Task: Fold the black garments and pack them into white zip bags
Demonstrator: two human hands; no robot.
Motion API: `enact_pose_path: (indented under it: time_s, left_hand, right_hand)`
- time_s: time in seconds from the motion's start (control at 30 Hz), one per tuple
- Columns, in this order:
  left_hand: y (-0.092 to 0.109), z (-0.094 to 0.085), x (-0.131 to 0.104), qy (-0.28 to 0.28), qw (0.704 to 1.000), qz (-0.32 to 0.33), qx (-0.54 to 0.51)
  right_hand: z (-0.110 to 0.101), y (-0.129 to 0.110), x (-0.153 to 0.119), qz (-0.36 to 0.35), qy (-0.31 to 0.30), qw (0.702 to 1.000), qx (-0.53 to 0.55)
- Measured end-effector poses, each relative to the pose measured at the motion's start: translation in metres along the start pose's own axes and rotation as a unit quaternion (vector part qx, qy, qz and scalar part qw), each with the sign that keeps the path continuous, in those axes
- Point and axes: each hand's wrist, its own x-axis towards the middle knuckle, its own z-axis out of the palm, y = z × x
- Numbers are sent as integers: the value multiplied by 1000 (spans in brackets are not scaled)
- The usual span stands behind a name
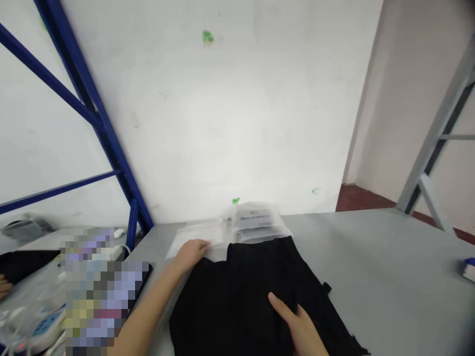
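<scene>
A black cloth garment (241, 291) lies spread on the grey table in front of me, with a small tab sticking out along its right edge. My left hand (192, 254) rests at the garment's far left corner, fingers stretched forward over the edge of a whitish plastic packet (200, 232). Near the garment's right part, my right hand (297, 319) grips the cloth, thumb on top and the other fingers hidden beneath a fold. Just beyond the garment are translucent printed plastic bags (260, 225), lettered ROCKBROS, against the wall.
The grey table (371, 267) reaches a white wall (237, 123). Left stand a blue metal frame (100, 123), a dark-edged device (146, 274) with a blurred screen, and a power strip (48, 326) with cables. Another person's hand (5, 287) shows at the left edge.
</scene>
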Motion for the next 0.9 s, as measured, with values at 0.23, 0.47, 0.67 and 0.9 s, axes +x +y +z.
enact_pose_path:
  time_s: [0.23, 0.47, 0.67, 0.9]
  left_hand:
    - [22, -38, -60, 49, 995, 82, -21]
    - [-5, -39, -115, 83, 994, -42, 59]
    - [69, 16, -116, 110, 987, -84, 77]
    - [87, 36, -110, 68, 985, -90, 127]
  right_hand:
    - [-16, 2, 0, 0, 61, 998, 10]
    - [-20, 3, 2, -34, 104, 994, -31]
    - [-8, -3, -5, 2, 82, 997, -14]
    - [-8, -4, -8, -41, 32, 997, -58]
